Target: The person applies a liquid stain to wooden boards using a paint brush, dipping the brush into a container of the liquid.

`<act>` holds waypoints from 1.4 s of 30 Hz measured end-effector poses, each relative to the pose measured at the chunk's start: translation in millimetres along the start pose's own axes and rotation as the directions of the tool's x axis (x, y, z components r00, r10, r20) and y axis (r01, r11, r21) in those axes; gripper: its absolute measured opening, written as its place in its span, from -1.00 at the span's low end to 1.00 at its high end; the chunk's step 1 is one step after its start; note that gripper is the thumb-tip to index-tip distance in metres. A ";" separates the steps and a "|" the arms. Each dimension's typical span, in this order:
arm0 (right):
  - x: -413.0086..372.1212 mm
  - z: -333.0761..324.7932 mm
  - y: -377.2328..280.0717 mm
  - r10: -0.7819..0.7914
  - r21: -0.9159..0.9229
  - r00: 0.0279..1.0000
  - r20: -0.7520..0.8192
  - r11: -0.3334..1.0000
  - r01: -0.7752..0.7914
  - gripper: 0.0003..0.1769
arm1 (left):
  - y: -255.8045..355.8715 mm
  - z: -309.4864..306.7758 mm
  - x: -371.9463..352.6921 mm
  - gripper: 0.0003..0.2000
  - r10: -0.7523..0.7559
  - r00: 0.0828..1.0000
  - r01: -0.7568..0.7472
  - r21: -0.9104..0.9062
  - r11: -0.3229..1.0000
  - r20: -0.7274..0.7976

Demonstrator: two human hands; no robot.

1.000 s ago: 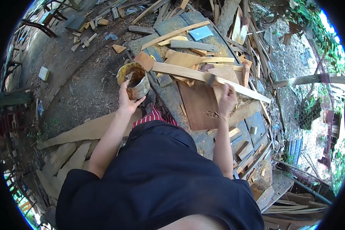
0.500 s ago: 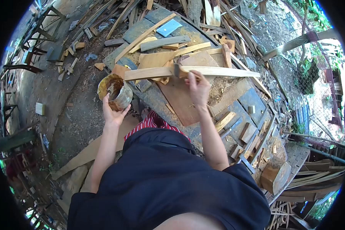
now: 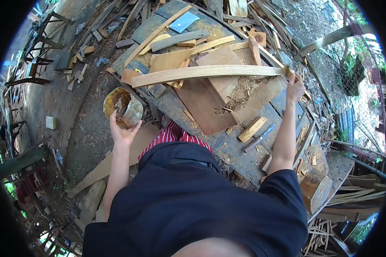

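Note:
In my left hand [image 3: 123, 133] is a stained, round can [image 3: 132, 114], tilted so its brown-coated inside shows. My thumb hooks over its rim and my fingers lie underneath. Out to the right, my right hand [image 3: 295, 88] is closed on a paintbrush [image 3: 287, 72]; the small size and angle hide most of its handle. The brush's dark end touches the right end of a long, slightly curved wooden strip [image 3: 210, 72]. That strip lies across boards on the worktable, its left end near a reddish block.
Beneath the strip, a worktable [image 3: 240, 145] carries flat boards, sawdust and offcuts. A light blue rectangular piece [image 3: 184, 22] lies at the back. A chisel-like tool [image 3: 260, 139] and a wood block [image 3: 252, 129] lie nearer me. A thick log piece [image 3: 316, 188] sits at the right corner.
My right hand has swept the brush rightward along the strip, from its middle to its right end. The can in my left hand has shifted only slightly in view.

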State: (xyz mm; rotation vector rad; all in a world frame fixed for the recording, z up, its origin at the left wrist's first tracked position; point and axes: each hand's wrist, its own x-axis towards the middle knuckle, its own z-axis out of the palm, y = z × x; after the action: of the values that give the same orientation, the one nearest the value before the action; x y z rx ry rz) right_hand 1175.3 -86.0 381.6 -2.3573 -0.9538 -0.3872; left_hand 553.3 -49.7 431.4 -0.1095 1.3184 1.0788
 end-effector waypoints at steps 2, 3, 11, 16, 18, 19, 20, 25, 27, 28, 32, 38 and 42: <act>11.4 1.1 5.3 0.027 -0.006 1.000 -0.012 1.000 -0.027 -0.72 | -1.0 2.1 -3.6 -0.31 0.015 1.000 -0.015 0.020 1.000 0.023; 15.4 1.4 8.4 -0.010 -0.045 0.999 -0.050 0.999 0.007 -0.71 | -1.3 0.2 -3.6 -0.31 0.018 1.000 -0.018 0.016 1.000 0.018; -28.6 6.0 -38.8 -0.257 -0.142 0.966 0.041 0.955 0.260 -0.79 | -2.3 -5.7 -0.5 -0.30 0.013 0.999 -0.013 -0.002 1.000 0.037; -101.4 -4.3 -115.5 -0.491 0.067 0.863 0.120 0.871 0.487 -0.64 | -0.4 -7.8 13.5 -0.32 -0.025 0.997 0.025 -0.003 1.000 0.069; -130.5 -29.8 -167.9 -0.516 0.162 0.844 0.146 0.854 0.494 -0.82 | -0.7 -7.9 19.4 -0.30 -0.055 0.995 0.057 -0.020 0.998 0.089; -145.2 -31.8 -185.3 -0.547 0.236 0.825 0.139 0.828 0.509 -0.81 | -0.6 -6.7 21.6 -0.30 -0.061 0.994 0.064 -0.026 0.998 0.096; -158.3 -33.3 -201.3 -0.581 0.309 0.804 0.128 0.794 0.524 -0.81 | -1.0 -6.2 23.3 -0.30 -0.064 0.993 0.066 -0.021 0.998 0.102; -205.8 -29.1 -269.5 -0.644 0.556 0.752 0.137 0.679 0.480 -0.58 | 0.5 -4.8 23.4 -0.28 -0.053 0.993 0.056 -0.031 0.998 0.105; -214.4 -26.2 -287.2 -0.554 0.684 0.806 0.207 0.671 0.286 -0.78 | 3.3 -9.2 26.6 -0.28 -0.054 0.992 0.059 -0.037 0.998 0.112; -214.0 -31.4 -296.6 -0.474 0.761 0.840 0.265 0.638 0.119 -0.83 | 3.6 -12.1 29.1 -0.27 -0.063 0.992 0.068 -0.037 0.997 0.109; -156.3 -49.8 -294.9 -0.459 0.809 0.886 0.070 0.546 0.218 -0.86 | 10.0 -24.8 33.5 -0.24 -0.033 0.993 0.039 -0.052 0.998 0.117; -78.7 22.4 -219.3 -0.688 0.503 0.589 0.424 0.720 0.479 -0.75 | 12.5 -37.7 38.2 -0.24 -0.027 0.995 0.035 -0.085 0.996 0.094; -82.5 49.4 -195.7 -0.650 0.395 0.322 0.688 0.708 0.586 -0.56 | 16.6 -41.0 30.2 -0.26 -0.024 0.994 0.039 -0.140 0.989 0.105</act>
State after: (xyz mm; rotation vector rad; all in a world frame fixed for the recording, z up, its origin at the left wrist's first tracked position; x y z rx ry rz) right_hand 981.4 13.8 381.1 -1.9275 -2.2944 0.5372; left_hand 508.6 -48.9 402.1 -0.1779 1.1438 1.1361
